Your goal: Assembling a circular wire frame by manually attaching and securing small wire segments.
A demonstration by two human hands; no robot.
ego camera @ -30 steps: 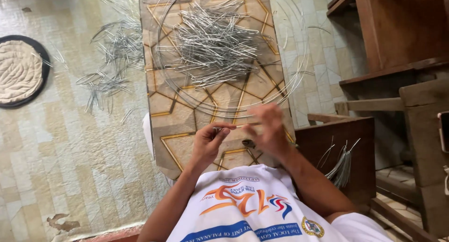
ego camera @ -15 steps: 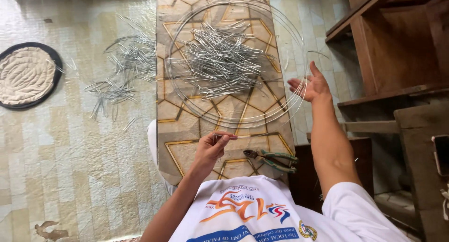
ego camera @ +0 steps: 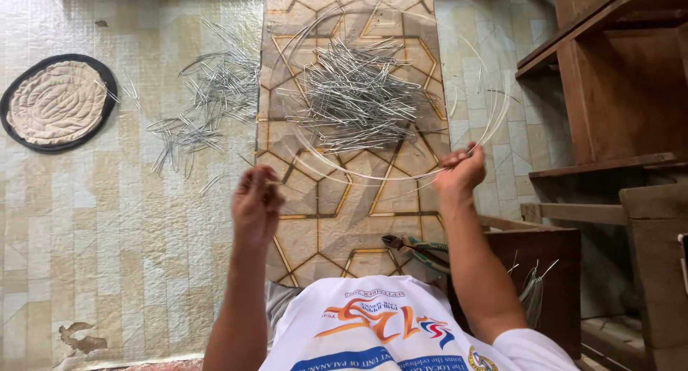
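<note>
In the head view, the left hand (ego camera: 256,202) is pinched shut on the near end of a thin wire (ego camera: 326,172), and the right hand (ego camera: 459,176) is closed on the same wire where it sweeps out into 1 large loose coil (ego camera: 494,113) over the patterned board (ego camera: 322,227). A heap of bent wire pieces (ego camera: 355,98) lies on the board inside the coil, well apart from both hands, and a 2nd scatter of pieces (ego camera: 208,106) lies on the tiled floor (ego camera: 93,220) to the left. Pliers (ego camera: 419,248) rest on the board just beside the right forearm. The step in hand looks like drawing out a length of wire between the 2 hands; the pliers sit untouched. A round cushion (ego camera: 57,102) lies far left.
</note>
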